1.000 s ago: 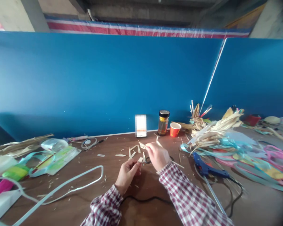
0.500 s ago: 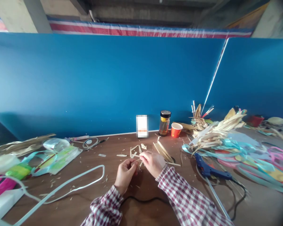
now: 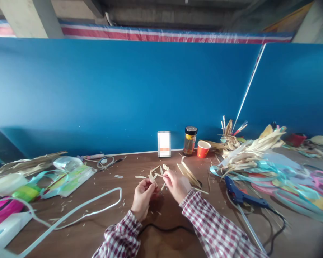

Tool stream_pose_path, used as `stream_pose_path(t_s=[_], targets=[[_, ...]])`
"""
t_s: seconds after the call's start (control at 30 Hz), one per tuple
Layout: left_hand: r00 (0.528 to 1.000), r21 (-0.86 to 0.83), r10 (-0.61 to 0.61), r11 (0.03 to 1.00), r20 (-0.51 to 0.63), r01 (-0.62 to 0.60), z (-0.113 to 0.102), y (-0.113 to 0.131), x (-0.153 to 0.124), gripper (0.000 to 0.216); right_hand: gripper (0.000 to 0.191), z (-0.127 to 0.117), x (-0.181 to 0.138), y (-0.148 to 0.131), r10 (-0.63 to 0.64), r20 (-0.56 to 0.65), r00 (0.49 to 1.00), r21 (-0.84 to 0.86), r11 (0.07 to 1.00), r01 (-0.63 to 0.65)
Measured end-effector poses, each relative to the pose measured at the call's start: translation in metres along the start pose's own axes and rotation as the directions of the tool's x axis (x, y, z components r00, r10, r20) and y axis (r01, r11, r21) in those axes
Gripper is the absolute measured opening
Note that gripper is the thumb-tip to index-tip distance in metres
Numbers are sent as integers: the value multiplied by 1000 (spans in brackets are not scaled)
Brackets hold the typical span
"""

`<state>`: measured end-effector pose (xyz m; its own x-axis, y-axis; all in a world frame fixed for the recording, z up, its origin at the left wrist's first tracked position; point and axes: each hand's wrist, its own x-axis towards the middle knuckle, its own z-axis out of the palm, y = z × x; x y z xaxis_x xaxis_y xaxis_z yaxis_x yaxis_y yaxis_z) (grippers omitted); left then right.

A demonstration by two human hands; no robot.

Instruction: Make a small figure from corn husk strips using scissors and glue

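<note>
My left hand (image 3: 143, 197) is closed, pinching a small pale piece of dried husk (image 3: 151, 177) that sticks up past the thumb. To its right, my right hand (image 3: 177, 185) is closed in a pinch on a thin pale strip (image 3: 159, 175), whose free tip points toward the husk piece. Whether the two pieces touch, I cannot tell. Beyond the fingers lie loose husk scraps (image 3: 140, 177) and a small crumpled pale bit (image 3: 165, 167). A longer folded husk (image 3: 187, 173) rests just past my right hand.
A blue glue gun (image 3: 242, 195) with a black cord lies at the right, beside ribbons (image 3: 288, 186) and a husk pile (image 3: 254, 152). A lidded jar (image 3: 190, 143) and red paper cup (image 3: 204, 150) stand at the back. A white tube frame (image 3: 78, 209) occupies the left.
My right hand has drawn slightly away from the left, with the thin strip in its pinch. The husk piece in my left hand now stands more upright and shows more clearly.
</note>
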<state>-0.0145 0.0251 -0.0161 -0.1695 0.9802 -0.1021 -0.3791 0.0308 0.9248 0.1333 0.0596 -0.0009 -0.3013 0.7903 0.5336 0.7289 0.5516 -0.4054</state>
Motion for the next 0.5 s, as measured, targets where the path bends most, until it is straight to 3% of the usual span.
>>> stream_pose_path(t_s=[0.27, 0.4, 0.5], targets=[[998, -153, -61, 987, -29, 55, -1, 1, 4, 30, 14, -4, -1, -9, -91, -79, 993, 231, 967, 107], [995, -187, -71, 981, -76, 55, -2, 0, 5, 29, 12, -3, -2, -9, -47, -111, 993, 332, 940, 81], [995, -140, -56, 989, -82, 44, -1, 0, 4, 28, 22, -3, -2, -8, 5, -106, 994, 368, 929, 35]])
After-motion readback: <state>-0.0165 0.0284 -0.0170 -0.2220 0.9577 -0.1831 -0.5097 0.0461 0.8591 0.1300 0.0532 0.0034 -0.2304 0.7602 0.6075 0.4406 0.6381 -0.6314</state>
